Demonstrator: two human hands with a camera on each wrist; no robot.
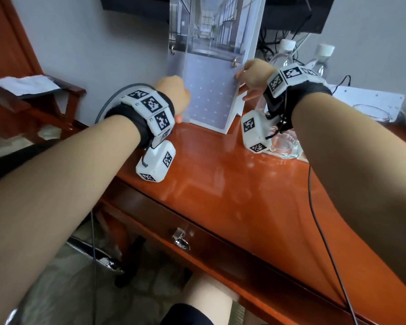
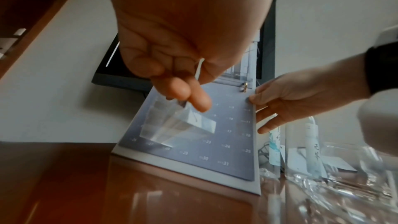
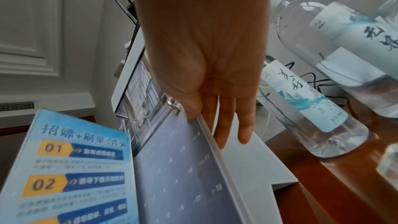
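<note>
A desk calendar (image 1: 211, 95) with a photo above a grey date grid stands on the orange-brown desk (image 1: 220, 184). My right hand (image 1: 253, 73) pinches its right edge, thumb on the front and fingers behind (image 3: 243, 125). My left hand (image 1: 174, 95) is at the calendar's left side and grips a clear acrylic sign stand (image 2: 178, 125) by its thin white edge. In the right wrist view the stand carries a blue leaflet (image 3: 71, 168) numbered 01 and 02, held in front of the calendar (image 3: 178, 176). The left fingers (image 2: 193, 98) are curled over the stand.
Two water bottles (image 1: 284, 50) with white caps stand right of the calendar, with black cables behind. Glass cups (image 1: 284, 144) sit under my right wrist. A dark screen (image 1: 291, 10) hangs on the wall. The drawer handle (image 1: 181, 240) is at the desk front.
</note>
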